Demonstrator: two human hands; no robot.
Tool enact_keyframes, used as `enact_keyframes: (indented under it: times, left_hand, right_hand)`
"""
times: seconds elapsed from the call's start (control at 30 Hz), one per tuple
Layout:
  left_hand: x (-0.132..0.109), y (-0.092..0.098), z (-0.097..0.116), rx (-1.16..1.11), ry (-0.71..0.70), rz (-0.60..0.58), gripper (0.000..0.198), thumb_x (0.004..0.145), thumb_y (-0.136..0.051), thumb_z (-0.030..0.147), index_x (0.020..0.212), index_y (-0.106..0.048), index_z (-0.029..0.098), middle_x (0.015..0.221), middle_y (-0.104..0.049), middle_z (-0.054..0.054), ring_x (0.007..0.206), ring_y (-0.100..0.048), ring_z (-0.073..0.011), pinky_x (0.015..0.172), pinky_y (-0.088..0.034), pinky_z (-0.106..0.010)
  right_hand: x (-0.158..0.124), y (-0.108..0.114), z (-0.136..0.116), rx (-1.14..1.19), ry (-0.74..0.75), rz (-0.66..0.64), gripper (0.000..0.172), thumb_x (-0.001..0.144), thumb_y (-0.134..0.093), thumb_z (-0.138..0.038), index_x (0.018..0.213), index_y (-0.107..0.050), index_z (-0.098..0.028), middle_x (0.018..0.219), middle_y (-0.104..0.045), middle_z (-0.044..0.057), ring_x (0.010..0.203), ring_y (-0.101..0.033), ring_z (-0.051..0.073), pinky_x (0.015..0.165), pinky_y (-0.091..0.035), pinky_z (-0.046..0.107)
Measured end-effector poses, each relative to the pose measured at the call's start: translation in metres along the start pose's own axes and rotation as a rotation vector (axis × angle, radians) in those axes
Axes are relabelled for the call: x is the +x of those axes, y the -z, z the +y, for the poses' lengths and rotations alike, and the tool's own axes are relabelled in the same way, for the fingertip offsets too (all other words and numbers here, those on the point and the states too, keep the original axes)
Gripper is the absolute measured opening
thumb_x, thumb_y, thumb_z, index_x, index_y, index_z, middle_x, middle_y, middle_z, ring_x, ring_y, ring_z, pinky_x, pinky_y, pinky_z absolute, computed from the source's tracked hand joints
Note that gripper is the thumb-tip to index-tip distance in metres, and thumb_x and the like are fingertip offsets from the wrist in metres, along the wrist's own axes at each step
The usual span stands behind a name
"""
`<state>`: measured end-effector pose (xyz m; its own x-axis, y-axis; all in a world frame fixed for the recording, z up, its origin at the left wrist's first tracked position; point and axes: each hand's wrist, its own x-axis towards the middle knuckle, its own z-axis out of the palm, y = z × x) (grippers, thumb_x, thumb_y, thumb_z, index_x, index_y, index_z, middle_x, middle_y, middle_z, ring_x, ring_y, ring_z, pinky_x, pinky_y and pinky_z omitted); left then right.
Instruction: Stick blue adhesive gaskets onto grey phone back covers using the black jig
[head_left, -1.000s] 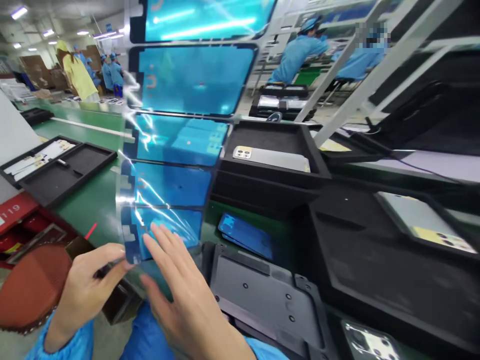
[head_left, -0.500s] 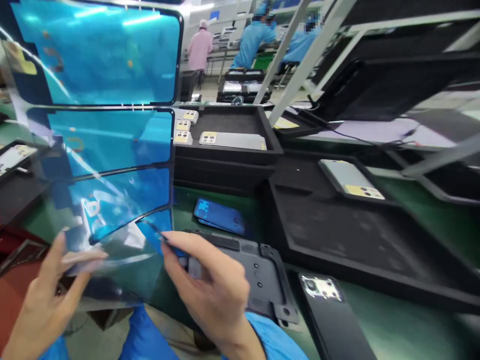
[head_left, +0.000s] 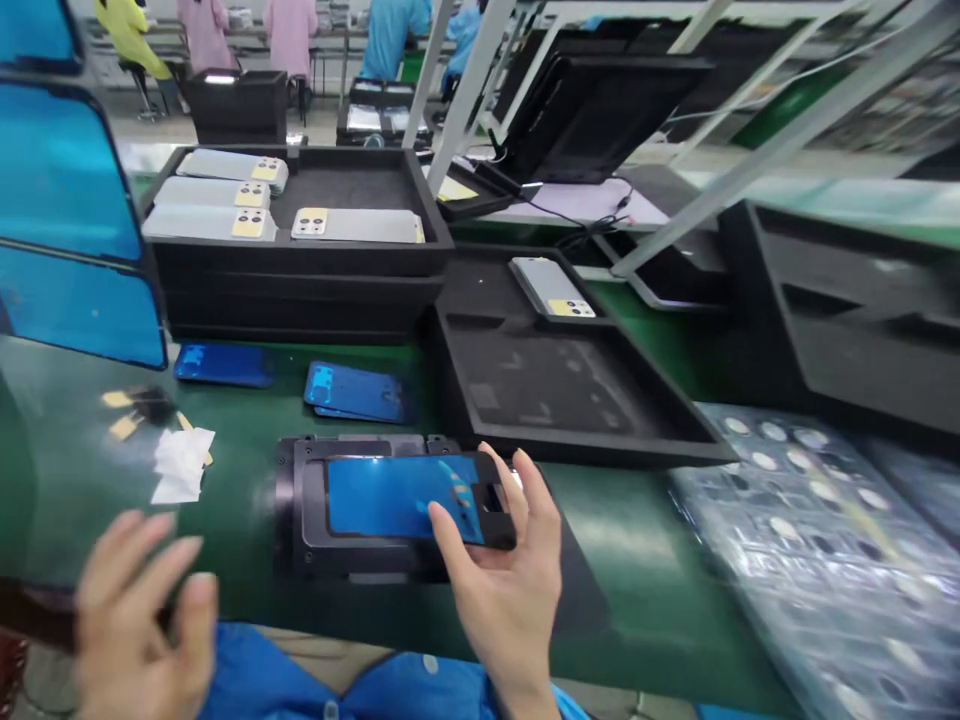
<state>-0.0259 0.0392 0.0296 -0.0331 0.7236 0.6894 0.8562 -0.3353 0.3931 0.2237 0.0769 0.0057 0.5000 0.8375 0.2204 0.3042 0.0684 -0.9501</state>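
An assembly workshop for phone parts is indicated: at eleven o'clock, workers (head_left: 291, 38) are seen dressed in pink, yellow and blue; at ten, back panels (head_left: 201, 222) with camera holes are stacked in a black tray (head_left: 349, 180); at seven, a dark fixture (head_left: 298, 495) is set on a green workbench (head_left: 630, 545).
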Motion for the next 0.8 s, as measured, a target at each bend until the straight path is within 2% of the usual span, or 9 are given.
enact_keyframes:
  times: [0.03,0.07,0.1,0.23,0.33,0.47,0.57,0.7,0.8]
  left_hand:
    - [-0.001,-0.015,0.01,-0.036,-0.131,-0.084,0.048,0.091,-0.065,0.009,0.134,-0.062,0.031,0.131,-0.068,-0.005,0.138,-0.054,-0.0252,0.123,-0.034,-0.043]
    - [-0.001,-0.029,0.019,-0.072,-0.178,-0.207,0.038,0.094,-0.062,0.011,0.127,-0.066,0.029,0.124,-0.072,-0.004,0.132,-0.059,-0.0227,0.124,-0.031,-0.042]
    - [-0.001,-0.041,0.026,-0.093,-0.166,-0.264,0.029,0.098,-0.057,0.016,0.123,-0.068,0.027,0.122,-0.075,-0.005,0.129,-0.062,-0.022,0.126,-0.028,-0.042]
    - [-0.001,-0.072,0.034,-0.071,-0.241,-0.4,0.036,0.104,-0.049,0.035,0.133,-0.066,0.022,0.131,-0.075,-0.007,0.136,-0.059,-0.0237,0.129,-0.013,-0.044]
    - [-0.002,-0.075,0.03,-0.029,-0.24,-0.435,0.037,0.104,-0.049,0.034,0.135,-0.067,0.024,0.132,-0.075,-0.006,0.14,-0.055,-0.0253,0.13,-0.008,-0.048]
    - [-0.007,-0.07,0.026,-0.016,-0.203,-0.394,0.036,0.104,-0.048,0.035,0.131,-0.07,0.027,0.131,-0.075,-0.006,0.144,-0.051,-0.0278,0.129,-0.004,-0.053]
    - [-0.011,-0.069,0.027,-0.021,-0.185,-0.415,0.041,0.106,-0.043,0.042,0.133,-0.069,0.026,0.133,-0.074,-0.007,0.148,-0.046,-0.0277,0.13,-0.003,-0.054]
    - [-0.006,-0.07,0.031,-0.014,-0.203,-0.437,0.058,0.105,-0.031,0.056,0.138,-0.067,0.024,0.143,-0.067,-0.01,0.156,-0.032,-0.0289,0.129,0.0,-0.054]
    - [0.001,-0.073,0.036,0.031,-0.222,-0.452,0.053,0.105,-0.037,0.053,0.138,-0.067,0.024,0.147,-0.064,-0.011,0.156,-0.03,-0.0307,0.129,0.004,-0.052]
  right_hand:
    - [-0.001,0.0,0.002,-0.007,0.007,-0.019,0.068,0.09,-0.073,-0.031,0.152,-0.046,-0.027,0.147,-0.059,0.016,0.132,-0.062,0.032,0.062,-0.07,0.028]
    - [-0.001,0.001,0.003,-0.018,0.019,-0.042,0.066,0.09,-0.072,-0.031,0.151,-0.047,-0.027,0.147,-0.06,0.015,0.132,-0.063,0.032,0.066,-0.07,0.03]
    - [-0.001,0.001,0.003,-0.032,0.034,-0.063,0.063,0.091,-0.072,-0.03,0.15,-0.049,-0.026,0.146,-0.061,0.015,0.131,-0.063,0.032,0.071,-0.071,0.033]
    - [0.001,0.002,0.005,-0.063,0.081,-0.132,0.057,0.092,-0.071,-0.028,0.146,-0.053,-0.025,0.144,-0.064,0.013,0.129,-0.066,0.03,0.091,-0.068,0.041]
    - [0.002,0.004,0.007,-0.069,0.109,-0.157,0.052,0.095,-0.068,-0.025,0.145,-0.055,-0.027,0.146,-0.063,0.011,0.132,-0.064,0.03,0.101,-0.063,0.045]
    - [-0.002,0.008,0.009,-0.053,0.131,-0.183,0.042,0.096,-0.067,-0.023,0.137,-0.062,-0.03,0.155,-0.055,0.008,0.143,-0.053,0.031,0.113,-0.053,0.052]
    - [-0.003,0.018,0.011,-0.043,0.115,-0.13,0.034,0.096,-0.067,-0.023,0.129,-0.067,-0.03,0.157,-0.051,0.007,0.146,-0.05,0.031,0.12,-0.043,0.057]
    - [0.006,0.051,0.032,-0.194,0.103,0.064,0.024,0.094,-0.069,-0.031,0.118,-0.071,-0.025,0.148,-0.059,0.012,0.141,-0.054,0.036,0.119,-0.04,0.062]
    - [0.016,0.083,0.065,-0.417,0.055,0.049,0.044,0.092,-0.066,-0.051,0.124,-0.068,-0.02,0.143,-0.061,0.018,0.139,-0.053,0.042,0.117,-0.037,0.066]
